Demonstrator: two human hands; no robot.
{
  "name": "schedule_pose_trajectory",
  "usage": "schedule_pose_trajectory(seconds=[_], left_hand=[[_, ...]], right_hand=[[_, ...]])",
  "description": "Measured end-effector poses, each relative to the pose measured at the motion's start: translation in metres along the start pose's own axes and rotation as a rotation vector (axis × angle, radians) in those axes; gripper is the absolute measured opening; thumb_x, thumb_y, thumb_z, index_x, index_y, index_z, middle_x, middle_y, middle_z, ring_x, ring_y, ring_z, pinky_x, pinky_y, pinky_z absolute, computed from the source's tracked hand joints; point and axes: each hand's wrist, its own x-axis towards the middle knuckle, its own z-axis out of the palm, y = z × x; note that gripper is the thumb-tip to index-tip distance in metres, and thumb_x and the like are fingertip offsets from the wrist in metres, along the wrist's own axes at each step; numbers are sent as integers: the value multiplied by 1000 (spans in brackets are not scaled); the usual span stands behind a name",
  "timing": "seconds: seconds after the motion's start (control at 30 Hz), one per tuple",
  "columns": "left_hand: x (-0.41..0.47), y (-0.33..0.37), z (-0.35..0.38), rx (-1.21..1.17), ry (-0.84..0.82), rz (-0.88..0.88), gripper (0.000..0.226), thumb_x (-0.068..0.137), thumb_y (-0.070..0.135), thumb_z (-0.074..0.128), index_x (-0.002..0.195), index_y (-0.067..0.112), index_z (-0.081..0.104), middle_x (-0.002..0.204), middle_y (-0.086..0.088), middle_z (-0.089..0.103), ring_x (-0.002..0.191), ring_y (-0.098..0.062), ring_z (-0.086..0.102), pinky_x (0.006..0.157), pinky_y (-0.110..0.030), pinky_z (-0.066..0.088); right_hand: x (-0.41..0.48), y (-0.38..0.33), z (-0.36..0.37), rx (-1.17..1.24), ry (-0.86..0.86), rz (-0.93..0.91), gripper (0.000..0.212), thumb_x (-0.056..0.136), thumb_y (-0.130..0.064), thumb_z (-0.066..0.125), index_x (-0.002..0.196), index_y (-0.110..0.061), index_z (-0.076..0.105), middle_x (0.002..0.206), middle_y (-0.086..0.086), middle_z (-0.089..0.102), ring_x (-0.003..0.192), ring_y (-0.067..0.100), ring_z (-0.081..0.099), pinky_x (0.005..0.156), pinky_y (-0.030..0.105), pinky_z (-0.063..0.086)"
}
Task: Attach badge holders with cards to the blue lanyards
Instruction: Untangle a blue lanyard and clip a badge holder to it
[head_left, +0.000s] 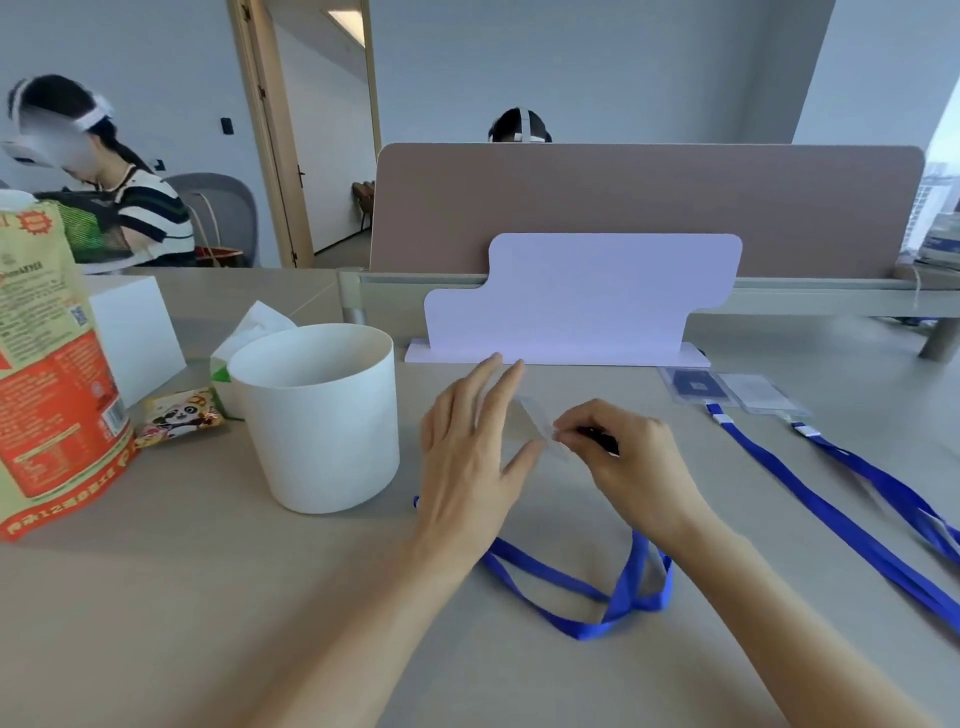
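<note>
Over the beige table (260, 597) the left hand (467, 447) is spread flat, fingers apart and stretched forward, with the thumb reaching toward a clear badge holder (540, 421) that sits tilted between the two hands; whether the fingers actually touch the plastic is hard to tell through the blur. The right hand (628, 452) is pinched together on the near edge of that holder, and a small dark clip (605, 441) shows at its fingertips. A blue lanyard (587, 597) lies looped on the table just below both wrists, one strand running up under the right hand. Off to the right, two more badge holders (727, 389) lie flat side by side, each already joined to its own blue lanyard (810, 493) trailing toward the table's edge. To the left stands a white cylindrical bin (322, 415), with a tissue pack (244, 338) and a snack packet (176, 415) beside it. A white card stand (582, 301) rises behind the hands.
</note>
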Motion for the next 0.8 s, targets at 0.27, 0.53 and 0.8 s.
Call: schedule_pose_trajectory(seconds=[0.27, 0.53, 0.8], left_hand=[[-6, -12, 7, 169, -134, 166, 17, 80, 16, 68, 96, 23, 66, 88, 9, 64, 79, -17, 60, 70, -31, 41], [-5, -11, 4, 154, -167, 203, 42, 75, 1, 71, 110, 24, 68, 83, 4, 55, 69, -15, 55, 55, -17, 39], [-5, -8, 4, 139, -162, 150, 42, 80, 6, 67, 119, 21, 63, 88, 3, 54, 72, -14, 57, 50, -15, 32]], right_hand=[[-4, 1, 4, -219, 46, -52, 14, 89, -10, 61, 99, -20, 63, 92, -10, 63, 66, 11, 57, 62, 23, 47], [0, -9, 1, 196, -344, 533, 27, 87, -44, 64, 88, -18, 72, 80, -8, 68, 60, 3, 50, 47, 8, 36], [1, -9, -3, 541, -272, 618, 18, 89, -27, 67, 93, -11, 72, 80, -6, 68, 57, 10, 39, 45, 19, 32]])
